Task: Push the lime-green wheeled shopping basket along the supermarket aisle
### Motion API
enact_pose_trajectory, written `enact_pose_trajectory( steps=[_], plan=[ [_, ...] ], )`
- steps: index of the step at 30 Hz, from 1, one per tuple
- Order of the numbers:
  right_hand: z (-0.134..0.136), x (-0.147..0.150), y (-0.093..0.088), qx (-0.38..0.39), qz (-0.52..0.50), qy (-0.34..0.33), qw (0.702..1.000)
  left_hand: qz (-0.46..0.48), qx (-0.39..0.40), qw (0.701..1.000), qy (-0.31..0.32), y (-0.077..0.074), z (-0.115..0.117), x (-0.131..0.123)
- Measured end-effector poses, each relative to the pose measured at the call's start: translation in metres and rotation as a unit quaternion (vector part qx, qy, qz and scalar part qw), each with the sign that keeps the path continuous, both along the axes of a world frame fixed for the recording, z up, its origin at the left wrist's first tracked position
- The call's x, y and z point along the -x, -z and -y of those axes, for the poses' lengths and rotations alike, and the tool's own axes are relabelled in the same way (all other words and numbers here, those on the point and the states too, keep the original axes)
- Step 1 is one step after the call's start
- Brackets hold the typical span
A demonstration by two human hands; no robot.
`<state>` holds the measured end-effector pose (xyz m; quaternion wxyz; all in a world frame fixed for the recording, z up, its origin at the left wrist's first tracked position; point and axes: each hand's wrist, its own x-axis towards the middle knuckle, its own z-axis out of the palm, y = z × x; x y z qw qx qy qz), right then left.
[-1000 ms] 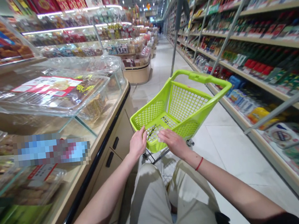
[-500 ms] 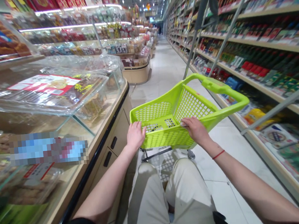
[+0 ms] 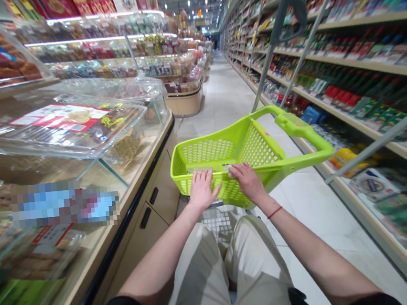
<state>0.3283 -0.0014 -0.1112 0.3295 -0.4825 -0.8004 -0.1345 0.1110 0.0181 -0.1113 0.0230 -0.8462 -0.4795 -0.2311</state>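
Note:
A lime-green shopping cart (image 3: pixel 208 152) with a lattice basket stands crosswise before me, its handle to the right. On its near rim lies my left hand (image 3: pixel 203 191), fingers stretched over the edge and thumb apart; it holds nothing I can see. Close to its right, my right hand (image 3: pixel 248 182) is bent over the same rim, fingers curled together. A small whitish thing (image 3: pixel 230 171) shows at its fingertips, too small to name. Around the right wrist is a red string bracelet (image 3: pixel 274 212). In the visible part of the basket there are no goods.
On the left, a wooden display counter (image 3: pixel 160 149) carries clear plastic food boxes (image 3: pixel 78 117). Several shelves of packaged goods (image 3: pixel 359 89) line the right, with a slanted grey metal pole (image 3: pixel 269 55) before them. The tiled aisle (image 3: pixel 218 84) runs ahead between the displays.
The cart has shifted slightly left and turned a little. My left hand slid right along the rim and spread its fingers. My right hand moved left, the whitish thing moving with it.

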Motion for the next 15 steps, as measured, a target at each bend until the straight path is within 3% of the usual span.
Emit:
enact_pose_trajectory(
  steps=[8, 15],
  plan=[
    [0.012, -0.013, -0.012, 0.019, 0.043, 0.038, 0.998, -0.013, 0.002, 0.999, 0.034, 0.001, 0.004, 0.014],
    [0.021, -0.080, -0.033, -0.025, 0.027, 0.112, 0.993, 0.003, -0.002, 0.999, 0.047, 0.008, 0.007, 0.017]
  ],
)
